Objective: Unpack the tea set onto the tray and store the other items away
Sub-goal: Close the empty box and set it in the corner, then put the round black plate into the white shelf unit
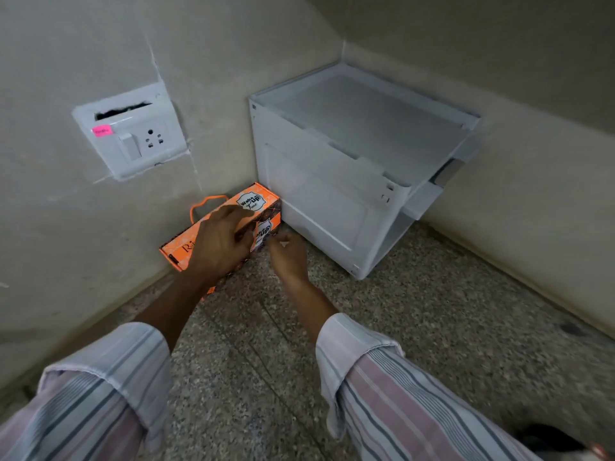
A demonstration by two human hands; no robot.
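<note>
Nearest the camera, two striped sleeves [392,404] reach forward over the speckled stone floor [416,327]. The left hand [218,242] lies across the top of the orange box [248,202], its fingers [233,212] curled over the lid and gripping it. The right hand [289,252] sits just beside it, at the box's near right corner; its fingers [283,239] are bunched at the box's edge, but whether they pinch the cardboard or only touch it, I cannot tell. The box itself lies flat on the floor, tucked into the corner, its long side against the wall on the left and its far end touching the white storage cabinet [332,181]. An orange carry handle [208,202] loops out just beyond the left fingers. Past the right fingers the cabinet stands against the back walls, its lid closed. Up on the wall, beyond and left of the left hand, sits a white switch and socket plate [133,134] with a small pink sticker [102,131].
</note>
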